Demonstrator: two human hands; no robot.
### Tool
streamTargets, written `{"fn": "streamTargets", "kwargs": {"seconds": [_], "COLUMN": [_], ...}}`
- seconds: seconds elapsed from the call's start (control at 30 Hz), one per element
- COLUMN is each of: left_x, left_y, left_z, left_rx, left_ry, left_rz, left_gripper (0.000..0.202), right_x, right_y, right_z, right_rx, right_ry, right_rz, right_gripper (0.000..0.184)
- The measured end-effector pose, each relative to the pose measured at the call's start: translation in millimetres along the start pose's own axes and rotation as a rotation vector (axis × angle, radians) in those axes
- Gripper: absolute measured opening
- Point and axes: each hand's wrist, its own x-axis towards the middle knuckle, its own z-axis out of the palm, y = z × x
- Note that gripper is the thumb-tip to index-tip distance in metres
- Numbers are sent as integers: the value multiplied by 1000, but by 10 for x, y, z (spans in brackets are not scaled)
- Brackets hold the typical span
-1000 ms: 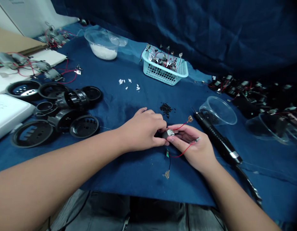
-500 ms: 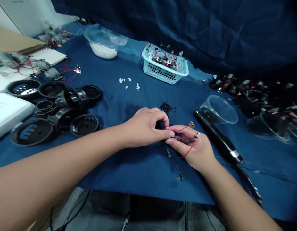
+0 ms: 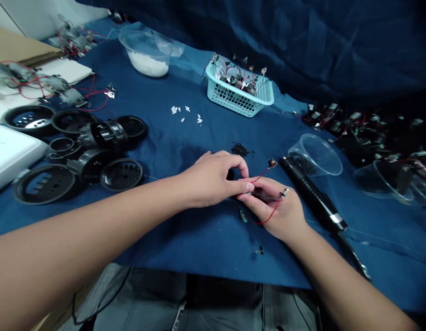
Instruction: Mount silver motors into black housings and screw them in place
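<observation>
My left hand (image 3: 213,177) and my right hand (image 3: 280,209) meet at the middle of the blue cloth (image 3: 185,230). Both are closed on a small dark motor part (image 3: 230,174) with thin red wires (image 3: 268,218) and metal tabs (image 3: 272,162). The left fingers pinch its near end, the right fingers cradle the wired end. A small green piece (image 3: 243,216) hangs below the hands. A little pile of black screws (image 3: 239,149) lies just behind my left hand.
A black electric screwdriver (image 3: 312,197) lies to the right beside a tipped clear cup (image 3: 314,156). Black round plastic housings (image 3: 95,151) crowd the left. A light blue basket (image 3: 238,89) of wired motors and a bowl of white bits (image 3: 145,53) stand behind. More wired parts (image 3: 354,128) lie far right.
The part has turned in my fingers; its pale end no longer shows. Both hands shifted slightly away from me, and the dangling wire end now rests on the cloth.
</observation>
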Motion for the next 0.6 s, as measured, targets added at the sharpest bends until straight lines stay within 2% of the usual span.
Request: {"fn": "streamTargets", "kwargs": {"seconds": [0.2, 0.4, 0.6], "left_x": [-5, -29, -27], "left_y": [-67, -103, -109], "left_z": [-11, 5, 23], "left_rx": [13, -21, 6], "left_ry": [-19, -17, 28], "left_rz": [35, 70, 55], "left_gripper": [22, 19, 21], "right_x": [12, -43, 21], "right_y": [-28, 49, 24], "right_z": [16, 82, 79], "right_rx": [-83, -18, -170], "right_ry": [14, 33, 39], "right_rz": [-52, 42, -131], "right_gripper": [17, 23, 17]}}
